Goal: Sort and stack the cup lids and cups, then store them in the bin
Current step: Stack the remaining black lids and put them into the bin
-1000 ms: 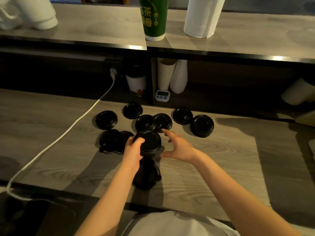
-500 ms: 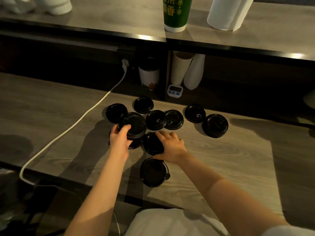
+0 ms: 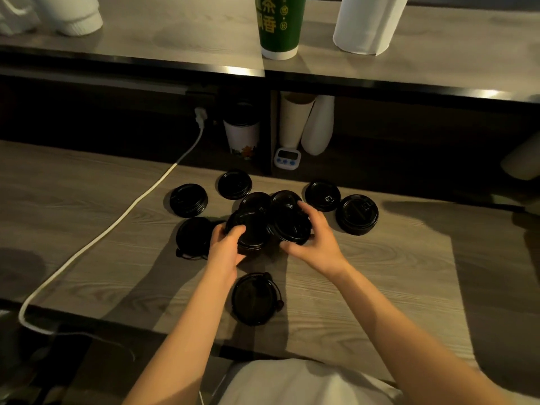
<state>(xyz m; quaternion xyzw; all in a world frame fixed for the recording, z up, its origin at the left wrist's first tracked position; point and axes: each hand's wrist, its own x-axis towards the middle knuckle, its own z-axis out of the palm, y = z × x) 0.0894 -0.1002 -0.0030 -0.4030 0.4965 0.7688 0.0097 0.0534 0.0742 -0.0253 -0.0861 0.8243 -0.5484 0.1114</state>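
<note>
Several black cup lids lie scattered on the wooden counter (image 3: 380,273). My left hand (image 3: 226,248) grips a small stack of black lids (image 3: 252,230) just above the counter. My right hand (image 3: 315,244) holds a single black lid (image 3: 289,225), tilted, right beside that stack. Loose lids lie at the far left (image 3: 188,199), far middle (image 3: 234,184), far right (image 3: 323,195) and right (image 3: 357,214). One lid with a stopper tab (image 3: 254,298) lies near the front edge. Another lid (image 3: 194,236) sits left of my left hand.
A white cable (image 3: 122,220) runs from a plug across the counter's left side. Under the upper shelf stand a lidded paper cup (image 3: 242,133), white cup stacks (image 3: 306,124) and a small timer (image 3: 287,158). On the shelf are a green cup (image 3: 280,24) and white rolls (image 3: 371,21).
My right hand picked a lid up off the counter and brought it beside the stack. My left hand moved the stack slightly right, toward the middle.
</note>
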